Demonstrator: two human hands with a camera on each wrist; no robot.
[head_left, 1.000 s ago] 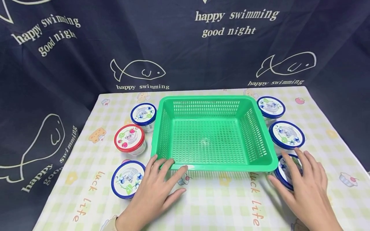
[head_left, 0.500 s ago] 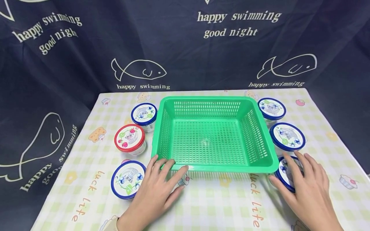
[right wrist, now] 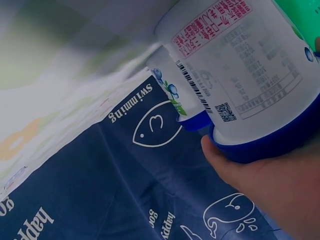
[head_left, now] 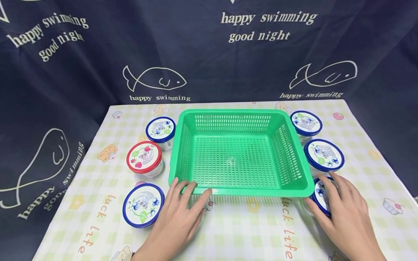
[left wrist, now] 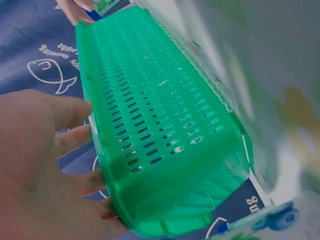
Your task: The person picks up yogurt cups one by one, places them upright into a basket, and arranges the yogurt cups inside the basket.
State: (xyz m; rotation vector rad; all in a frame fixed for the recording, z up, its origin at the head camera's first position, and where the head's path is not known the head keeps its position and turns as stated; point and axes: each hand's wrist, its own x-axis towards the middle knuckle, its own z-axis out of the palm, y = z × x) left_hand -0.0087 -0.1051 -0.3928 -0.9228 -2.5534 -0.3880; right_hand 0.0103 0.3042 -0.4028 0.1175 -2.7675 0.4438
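In the head view a green plastic basket sits mid-table. My left hand rests its fingertips on the near rim at the left corner, fingers loosely extended; the left wrist view shows the fingertips against the rim too. With my right hand I grip a blue-lidded plastic tub beside the basket's near right corner, thumb on the left and fingers round the other side of the lid. The right wrist view shows printed text and a barcode on this tub; the hand hides part of the lid.
Two more blue-lidded tubs stand behind it, a middle one and a far one. Left of the basket are a near blue-lidded tub, a red-lidded tub and a far blue-lidded tub. A dark printed curtain hangs behind.
My right fingers have drawn in closer round the lid of the near right tub. The left thumb has tucked in toward the index finger. Basket and tubs stay in place.
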